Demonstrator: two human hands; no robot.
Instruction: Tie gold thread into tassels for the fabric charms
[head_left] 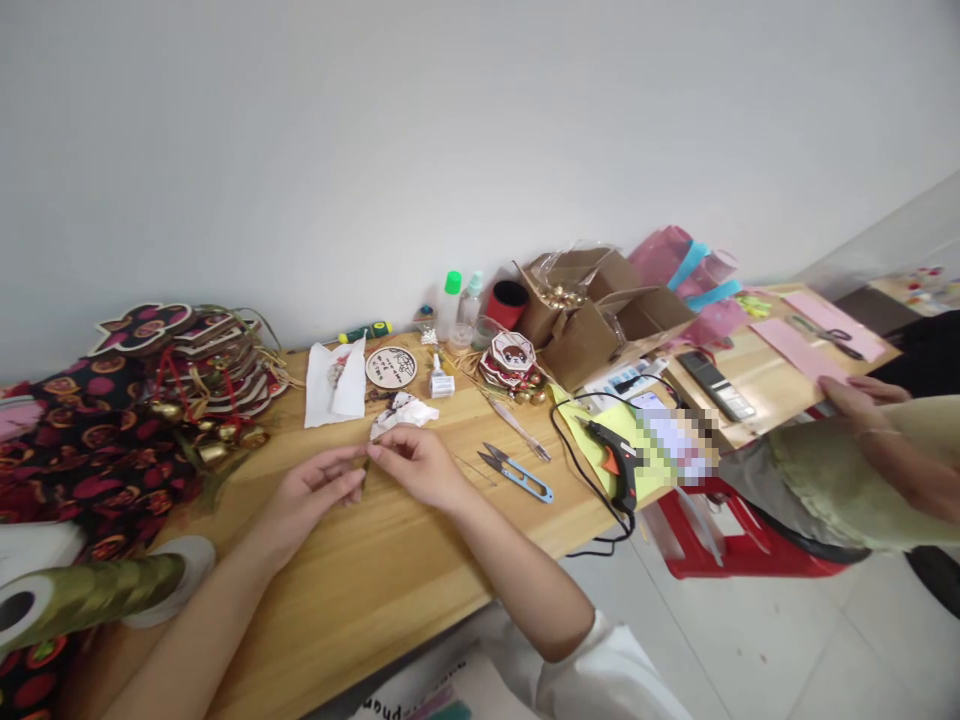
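Note:
My left hand (pixel 319 492) and my right hand (pixel 414 466) meet over the wooden table, fingertips pinched close together. Something small, thin and dark shows between them, too little to name. Just behind the fingers lies a crumpled white tissue (pixel 409 411). Farther back are a folded white paper (pixel 334 385), a round wooden plaque (pixel 391 368) with dark lettering, and a small white glue bottle (pixel 441 378). Blue-handled thread snips (pixel 517 473) rest to the right of my right hand, their blades pointing toward it. Near my left forearm lies a large spool of olive-green cord (pixel 112 590).
At left, decorated plaques with gold bells (pixel 217 370) are stacked on patterned fabric. Cardboard boxes (pixel 581 345) stand against the wall. A black glue gun (pixel 619 460) with its cable lies at the table's right end. Beyond it, another person's hand (pixel 859 400) touches pink paper (pixel 799 350).

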